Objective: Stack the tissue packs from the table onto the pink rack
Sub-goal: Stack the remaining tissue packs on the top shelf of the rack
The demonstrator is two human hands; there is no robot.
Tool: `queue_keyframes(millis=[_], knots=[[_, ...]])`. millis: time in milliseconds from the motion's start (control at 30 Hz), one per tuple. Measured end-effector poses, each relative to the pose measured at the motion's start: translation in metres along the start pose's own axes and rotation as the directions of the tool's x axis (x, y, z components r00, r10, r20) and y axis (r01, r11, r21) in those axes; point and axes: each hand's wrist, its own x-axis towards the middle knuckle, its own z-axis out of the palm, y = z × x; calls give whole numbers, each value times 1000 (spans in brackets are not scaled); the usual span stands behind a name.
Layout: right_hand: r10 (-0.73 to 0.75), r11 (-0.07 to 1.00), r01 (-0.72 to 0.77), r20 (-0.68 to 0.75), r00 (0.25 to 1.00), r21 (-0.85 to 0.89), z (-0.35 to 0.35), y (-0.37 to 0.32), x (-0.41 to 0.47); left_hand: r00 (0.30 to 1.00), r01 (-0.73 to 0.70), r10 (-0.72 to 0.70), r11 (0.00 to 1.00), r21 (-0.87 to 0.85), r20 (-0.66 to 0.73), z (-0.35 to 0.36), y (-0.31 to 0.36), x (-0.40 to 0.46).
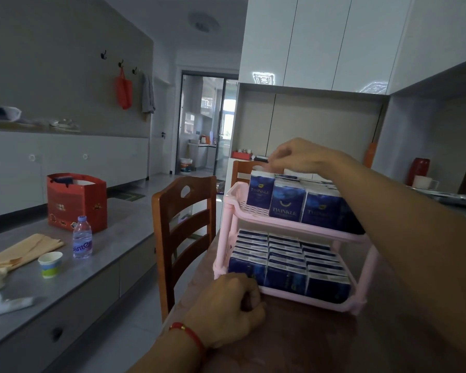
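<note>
A pink two-tier rack [291,224] stands on the brown wooden table [293,340]. Its lower shelf is packed with several dark blue tissue packs [285,273] in rows. On the upper shelf several blue packs marked TWINKLE [287,200] stand upright. My right hand [299,154] reaches over the top shelf and its fingertips pinch the top of the far-left upright pack [260,188]. My left hand [232,308], with a red bracelet at the wrist, rests with curled fingers against the rack's front bottom rim; the frame does not show whether it holds the rim.
A wooden chair [183,230] stands left of the table. On the grey counter [73,286] at left are a red gift bag [77,201], a water bottle [82,238], a paper cup [50,263] and folded cloth. White cabinets hang above the rack.
</note>
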Motion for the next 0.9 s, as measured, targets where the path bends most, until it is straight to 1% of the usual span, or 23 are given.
queue_keyframes(millis=[67,133,167,233,267,300,367,433,500,567,633,700,767,833,900], knots=[[-40,996,51,-142,989,72,-13,10,-21,1000,4,-4,1000,1,7,-1,1,-1],[-73,988,112,-323,943,103,-26,28,-48,1000,-12,12,999,34,9,-3,3,-2],[-64,986,121,-405,912,115,-31,42,-64,1000,-21,21,999,48,9,-4,5,-2],[4,989,73,-515,857,129,-38,74,-99,999,-38,38,997,70,10,-6,8,-4],[54,991,23,-543,838,134,-40,94,-117,999,-50,49,995,91,15,-7,10,-5],[111,989,-39,-551,827,140,-42,115,-138,998,-66,64,991,116,25,-6,12,-6],[212,977,-172,-520,827,125,-42,155,-180,994,-98,90,980,173,57,-3,19,-7],[293,951,-304,-487,823,58,-40,200,-216,988,-147,134,971,191,76,4,30,-5],[385,898,-440,-444,809,-24,-34,243,-243,970,-233,216,954,187,107,20,48,1],[483,829,-552,-389,784,-84,-25,280,-260,936,-346,323,917,196,144,46,74,10],[543,786,-608,-343,767,-115,-14,309,-267,893,-446,427,879,170,141,76,105,24],[573,768,-631,-322,754,-112,-3,326,-266,864,-502,490,853,138,113,107,132,43],[621,731,-674,-304,722,-106,5,346,-257,856,-517,508,848,116,96,132,153,65],[661,707,-702,-272,699,-87,12,366,-245,854,-521,514,843,136,82,154,165,85],[676,704,-708,-250,694,-63,18,384,-231,872,-490,483,861,136,81,168,165,97]])
